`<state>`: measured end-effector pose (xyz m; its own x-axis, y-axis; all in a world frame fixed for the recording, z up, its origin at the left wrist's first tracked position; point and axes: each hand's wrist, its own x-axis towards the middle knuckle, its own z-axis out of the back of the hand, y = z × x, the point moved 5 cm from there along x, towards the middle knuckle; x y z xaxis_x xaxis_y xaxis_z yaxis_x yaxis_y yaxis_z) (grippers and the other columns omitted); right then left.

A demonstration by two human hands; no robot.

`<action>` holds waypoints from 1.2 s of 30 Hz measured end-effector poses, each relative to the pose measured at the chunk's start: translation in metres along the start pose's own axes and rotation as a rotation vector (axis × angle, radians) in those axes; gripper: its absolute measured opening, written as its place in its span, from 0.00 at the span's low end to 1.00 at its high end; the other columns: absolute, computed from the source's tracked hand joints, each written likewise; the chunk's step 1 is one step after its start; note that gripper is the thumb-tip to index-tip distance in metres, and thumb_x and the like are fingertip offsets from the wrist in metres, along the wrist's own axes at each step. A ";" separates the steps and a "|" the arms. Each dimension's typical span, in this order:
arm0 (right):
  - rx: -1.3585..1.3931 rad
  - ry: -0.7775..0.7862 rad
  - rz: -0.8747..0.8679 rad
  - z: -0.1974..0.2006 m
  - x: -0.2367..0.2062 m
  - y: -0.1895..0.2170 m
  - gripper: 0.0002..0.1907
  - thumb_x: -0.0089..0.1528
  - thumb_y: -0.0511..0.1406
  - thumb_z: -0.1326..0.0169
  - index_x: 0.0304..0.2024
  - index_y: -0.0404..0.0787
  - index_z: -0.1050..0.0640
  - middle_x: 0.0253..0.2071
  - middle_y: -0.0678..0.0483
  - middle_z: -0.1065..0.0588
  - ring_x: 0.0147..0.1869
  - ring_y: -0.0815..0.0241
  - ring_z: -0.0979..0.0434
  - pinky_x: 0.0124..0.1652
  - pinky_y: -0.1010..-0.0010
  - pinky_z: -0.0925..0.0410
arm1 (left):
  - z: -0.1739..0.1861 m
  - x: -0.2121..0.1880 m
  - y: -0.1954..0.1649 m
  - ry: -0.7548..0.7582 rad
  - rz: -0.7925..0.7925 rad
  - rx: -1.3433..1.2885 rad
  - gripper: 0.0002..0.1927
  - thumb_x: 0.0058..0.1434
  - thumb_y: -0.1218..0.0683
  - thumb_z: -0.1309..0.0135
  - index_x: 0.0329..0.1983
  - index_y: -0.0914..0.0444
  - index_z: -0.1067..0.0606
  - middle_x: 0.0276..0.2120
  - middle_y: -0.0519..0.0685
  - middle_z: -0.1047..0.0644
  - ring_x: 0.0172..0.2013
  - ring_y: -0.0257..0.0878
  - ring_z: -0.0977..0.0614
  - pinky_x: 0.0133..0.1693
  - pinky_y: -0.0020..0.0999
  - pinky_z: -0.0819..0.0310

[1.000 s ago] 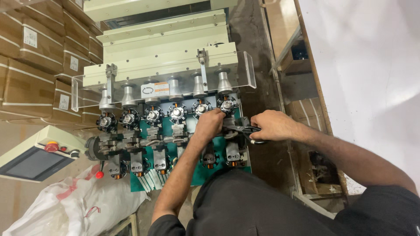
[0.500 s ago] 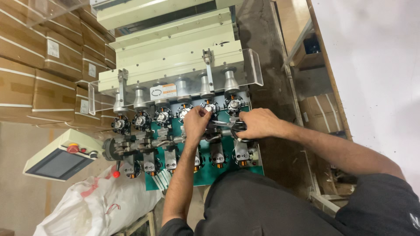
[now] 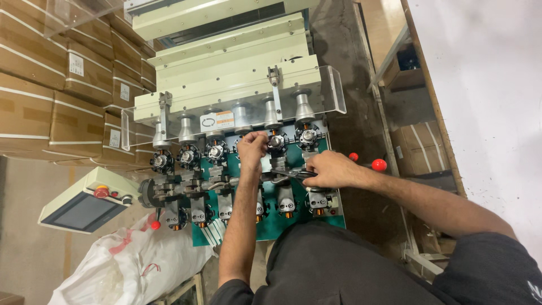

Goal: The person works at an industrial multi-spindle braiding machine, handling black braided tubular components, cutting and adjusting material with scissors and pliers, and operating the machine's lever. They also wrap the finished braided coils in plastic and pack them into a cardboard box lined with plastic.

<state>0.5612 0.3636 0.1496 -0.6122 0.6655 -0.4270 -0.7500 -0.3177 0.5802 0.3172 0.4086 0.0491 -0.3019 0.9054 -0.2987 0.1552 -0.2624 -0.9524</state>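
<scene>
The left hand (image 3: 252, 148) was up on the green bed (image 3: 271, 223) of a cream-coloured winding machine (image 3: 226, 62), its fingers bunched and closed on one of the small round spindle heads (image 3: 275, 141) in the upper row — the second from the right, as far as the view allowed. The part sat right at the fingertips, mostly hidden by them, just beside the rightmost spindle head (image 3: 307, 136), which stood free. The right hand (image 3: 330, 168) lay lower and to the right, curled shut around the handles of dark pliers (image 3: 288, 174); the tool's nose pointed left, toward the base of the left wrist, and its tip was lost among the metal fixtures there (whether it gripped anything could not be told). Both hands were close together over the right half of the bed, the pliers just below the pinched spindle head. A clear plastic guard (image 3: 333, 90) ran across the machine above the row of silver cones (image 3: 304, 107). Along the lower row stood fixtures with copper-coloured tips (image 3: 288, 214). Two red knobs (image 3: 379, 165) showed at the right edge, near the right forearm. To the left hung a grey control panel (image 3: 84, 200) with a red button, above a white sack (image 3: 124, 265), and brown cartons (image 3: 51, 85) were stacked behind.
</scene>
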 end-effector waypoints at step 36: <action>0.020 -0.094 0.122 -0.016 0.076 0.062 0.25 0.52 0.53 0.40 0.34 0.37 0.18 0.29 0.40 0.21 0.39 0.39 0.19 0.41 0.50 0.27 | 0.092 -0.019 -0.025 -0.190 -0.154 0.861 0.09 0.53 0.50 0.38 0.31 0.61 0.16 0.26 0.48 0.17 0.27 0.37 0.16 0.35 0.34 0.24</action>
<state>0.4645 0.3837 0.1418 -0.6715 0.6834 -0.2863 -0.6659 -0.3871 0.6377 0.2325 0.3668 0.0731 -0.4237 0.9007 -0.0959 -0.6367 -0.3714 -0.6757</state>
